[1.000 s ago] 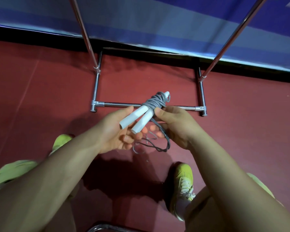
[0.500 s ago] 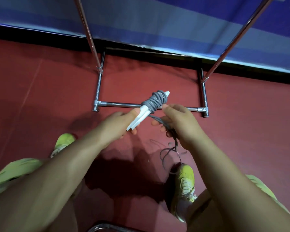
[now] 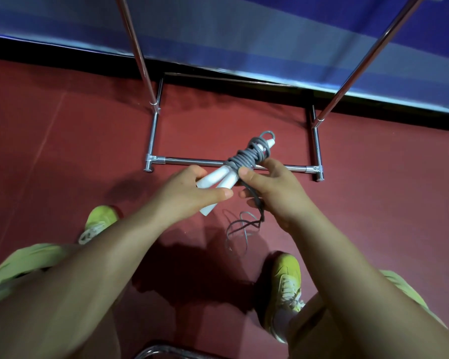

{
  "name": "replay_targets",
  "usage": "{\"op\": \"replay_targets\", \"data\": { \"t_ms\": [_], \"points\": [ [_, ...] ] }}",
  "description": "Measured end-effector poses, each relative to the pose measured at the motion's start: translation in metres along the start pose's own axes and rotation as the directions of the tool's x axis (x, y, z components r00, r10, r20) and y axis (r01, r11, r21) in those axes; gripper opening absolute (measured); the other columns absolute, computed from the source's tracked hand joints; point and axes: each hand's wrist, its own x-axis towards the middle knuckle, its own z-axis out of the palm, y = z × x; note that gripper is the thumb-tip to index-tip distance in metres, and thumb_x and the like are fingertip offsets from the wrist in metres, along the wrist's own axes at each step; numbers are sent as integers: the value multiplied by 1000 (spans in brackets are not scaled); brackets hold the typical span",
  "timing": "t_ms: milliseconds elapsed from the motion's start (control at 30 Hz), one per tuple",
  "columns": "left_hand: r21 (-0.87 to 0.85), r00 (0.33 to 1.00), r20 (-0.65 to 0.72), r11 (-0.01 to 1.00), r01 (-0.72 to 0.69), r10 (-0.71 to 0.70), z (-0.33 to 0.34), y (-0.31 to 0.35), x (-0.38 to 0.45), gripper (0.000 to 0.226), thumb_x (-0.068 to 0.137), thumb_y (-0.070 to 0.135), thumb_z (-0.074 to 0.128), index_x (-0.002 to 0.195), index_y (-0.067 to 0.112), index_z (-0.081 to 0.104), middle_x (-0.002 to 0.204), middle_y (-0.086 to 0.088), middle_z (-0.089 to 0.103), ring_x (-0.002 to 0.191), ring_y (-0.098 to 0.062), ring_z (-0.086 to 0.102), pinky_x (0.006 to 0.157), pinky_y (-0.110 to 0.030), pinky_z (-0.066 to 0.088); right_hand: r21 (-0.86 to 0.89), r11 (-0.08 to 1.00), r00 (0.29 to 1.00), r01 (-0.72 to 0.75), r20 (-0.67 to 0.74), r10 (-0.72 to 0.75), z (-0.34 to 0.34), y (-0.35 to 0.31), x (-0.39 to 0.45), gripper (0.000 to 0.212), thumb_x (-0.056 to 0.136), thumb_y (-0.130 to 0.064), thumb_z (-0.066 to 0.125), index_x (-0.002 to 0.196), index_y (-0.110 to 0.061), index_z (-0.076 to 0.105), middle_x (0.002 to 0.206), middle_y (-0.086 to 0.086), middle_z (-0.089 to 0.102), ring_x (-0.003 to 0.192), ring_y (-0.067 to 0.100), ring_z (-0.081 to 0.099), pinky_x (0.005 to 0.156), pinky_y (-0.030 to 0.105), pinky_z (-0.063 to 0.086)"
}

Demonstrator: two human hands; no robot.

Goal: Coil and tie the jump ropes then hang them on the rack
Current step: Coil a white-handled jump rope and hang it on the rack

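Observation:
A jump rope with two white handles (image 3: 219, 181) is held in front of me, its grey cord (image 3: 252, 155) wound in tight turns around the handles' far ends. My left hand (image 3: 189, 195) grips the white handles from the left. My right hand (image 3: 272, 193) pinches the cord just below the wound part, thumb on top. Loose loops of cord (image 3: 241, 228) hang down from my right hand toward the floor. The metal rack (image 3: 192, 161) stands just beyond, its base bar behind the rope and two uprights rising out of view.
The floor is dark red. A blue padded wall (image 3: 244, 35) runs behind the rack. My yellow-green shoes (image 3: 283, 286) and trouser legs are below the hands. A curved metal tube (image 3: 161, 352) shows at the bottom edge.
The handles turned in my left hand, which now wraps over them. My right hand shifted its pinch on the cord, and the loose loops hang lower.

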Motion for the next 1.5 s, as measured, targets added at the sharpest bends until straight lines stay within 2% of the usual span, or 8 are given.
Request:
{"op": "replay_targets", "data": {
  "t_ms": [133,267,500,833,1000,1167,1367,1500],
  "points": [
    [-143,994,88,988,-56,69,1,3,-2,49,65,54,66,95,15,63,83,4,60,77,-13,54,73,-31,42,73,996,999,48,2,-49,-2,-3,-1,45,91,-13,60,132,-13,42,87,3,64,65,14,60,64,27,48],
    [-512,948,312,830,221,-59,-4,15,-7,40,93,49,36,97,21,63,86,4,70,84,-20,64,100,-43,40,140,987,997,81,7,-82,-5,-6,-1,45,84,-13,66,125,-14,47,80,4,62,64,15,59,62,27,47],
    [-606,757,650,643,469,60,-11,15,-13,67,80,62,31,91,8,70,80,-18,69,62,-28,66,62,-36,54,270,954,976,130,132,-171,-3,-6,0,36,76,-18,56,111,-16,49,81,10,59,63,17,56,60,31,46],
    [-560,825,565,727,398,-17,-7,14,-9,70,91,63,20,83,7,62,59,-1,53,47,-12,45,53,-26,43,134,990,988,-48,153,27,-9,-10,-3,21,94,-15,56,113,-6,53,80,7,65,50,14,60,46,22,49],
    [-441,952,299,875,201,-68,2,14,-9,63,95,56,24,82,9,64,63,-1,57,52,-13,49,58,-26,45,-85,996,998,-33,47,37,-10,-3,-1,38,92,-28,61,121,-7,48,72,10,67,49,15,59,48,26,49],
    [-239,989,132,967,90,-60,5,12,-7,54,96,50,34,96,7,67,70,4,62,67,-13,54,73,-31,49,49,995,993,-91,75,87,-6,-6,-1,18,97,-33,49,102,-15,52,90,19,66,62,25,65,58,29,52],
    [-144,995,97,989,10,4,3,6,-6,36,87,53,55,92,18,62,88,1,67,79,-13,58,90,-42,48,35,998,993,-56,102,52,-5,-2,0,25,91,-35,59,109,-17,54,87,10,69,71,23,65,61,27,52],
    [-250,969,246,965,78,-15,-2,11,-11,43,65,48,73,94,19,61,87,0,65,85,-15,59,93,-45,48,143,989,992,32,113,-48,-2,0,1,48,82,-16,72,122,-6,48,89,13,67,74,26,59,57,27,48]
  ]
}}
